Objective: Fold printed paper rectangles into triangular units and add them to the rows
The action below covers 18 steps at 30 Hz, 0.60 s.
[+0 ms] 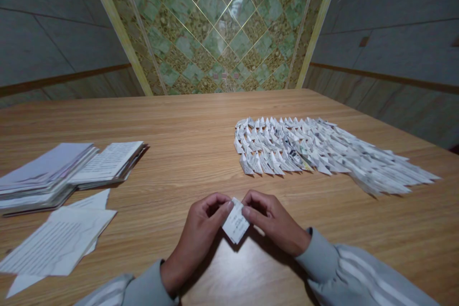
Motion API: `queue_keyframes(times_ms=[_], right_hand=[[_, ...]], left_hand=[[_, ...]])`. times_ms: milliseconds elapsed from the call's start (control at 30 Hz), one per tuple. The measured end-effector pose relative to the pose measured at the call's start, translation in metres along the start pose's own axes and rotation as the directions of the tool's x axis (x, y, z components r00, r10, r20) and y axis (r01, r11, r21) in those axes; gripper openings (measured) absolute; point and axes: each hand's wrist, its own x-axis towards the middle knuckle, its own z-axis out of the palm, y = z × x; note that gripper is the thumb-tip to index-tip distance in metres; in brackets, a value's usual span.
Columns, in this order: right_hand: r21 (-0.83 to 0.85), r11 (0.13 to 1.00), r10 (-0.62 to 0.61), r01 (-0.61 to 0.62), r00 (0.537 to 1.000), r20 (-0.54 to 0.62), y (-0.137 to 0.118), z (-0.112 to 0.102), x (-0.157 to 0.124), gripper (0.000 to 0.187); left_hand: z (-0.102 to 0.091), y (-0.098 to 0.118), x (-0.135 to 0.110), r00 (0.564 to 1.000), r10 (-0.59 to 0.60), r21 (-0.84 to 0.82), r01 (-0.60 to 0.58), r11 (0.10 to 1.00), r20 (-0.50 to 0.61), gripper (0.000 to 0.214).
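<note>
A small diamond of folded printed paper [235, 224] is held just above the table, one corner pointing toward me. My left hand [203, 229] pinches its left edge, thumb on top and fingers curled behind. On the opposite edge, my right hand [274, 222] grips it the same way. The fingertips behind the paper are hidden. Beyond my hands, rows of folded paper boats [287, 146] stand close together on the right part of the table.
The wood-grain table [179, 124] stretches back toward a tiled wall. At the left lie a stack of papers [46, 167], a smaller stack of printed sheets [111, 160] beside it, and several loose printed sheets [60, 234] nearer me.
</note>
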Motion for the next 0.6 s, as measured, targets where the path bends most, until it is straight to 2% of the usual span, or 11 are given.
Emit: queue_keyframes(times_ms=[167,367,500,600], right_hand=[[-0.026,0.999,-0.046,0.046,0.999,0.005,0.0001,0.0008,-0.0011,0.037],[0.018,0.998,-0.053,0.054,0.996,-0.073,0.0015,-0.0009,0.0011,0.036],[0.006,0.999,-0.037,0.037,0.997,-0.062,-0.0004,-0.0009,0.001,0.031],[-0.052,0.997,-0.051,0.048,0.998,-0.042,-0.0003,-0.0014,0.001,0.03]], left_hand=[[0.0019,0.0025,-0.0036,0.992,0.068,0.154,-0.085,0.984,0.11,0.025],[0.0029,0.002,0.0,0.992,-0.013,0.004,0.013,1.0,0.125,0.023],[0.0013,-0.0016,0.0006,0.993,-0.048,0.034,0.045,0.998,0.111,0.024],[0.0009,-0.0041,-0.0007,0.985,-0.053,0.038,0.047,0.998,0.162,0.025]])
